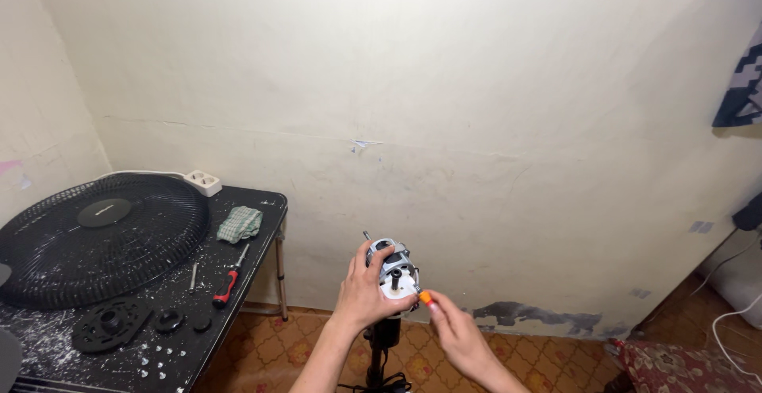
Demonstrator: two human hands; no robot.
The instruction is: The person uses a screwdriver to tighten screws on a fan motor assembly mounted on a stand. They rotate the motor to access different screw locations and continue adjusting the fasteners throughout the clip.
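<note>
Lower centre: left hand (367, 286) clasps fan motor (394, 272) to steady it; right hand (459, 336) pinches orange-tipped tool (425, 298) against its face

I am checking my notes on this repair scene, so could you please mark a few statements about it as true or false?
1. The left hand grips the grey metal fan motor on its black stand. True.
2. The right hand holds a green checked cloth. False: it holds a small orange-tipped tool against the motor; the green checked cloth lies on the black table.
3. The round black fan grille lies flat on the table. True.
4. The red-handled screwdriver lies on the floor. False: it lies on the table beside the grille.
5. A white power strip sits at the table's far edge. True.
</note>
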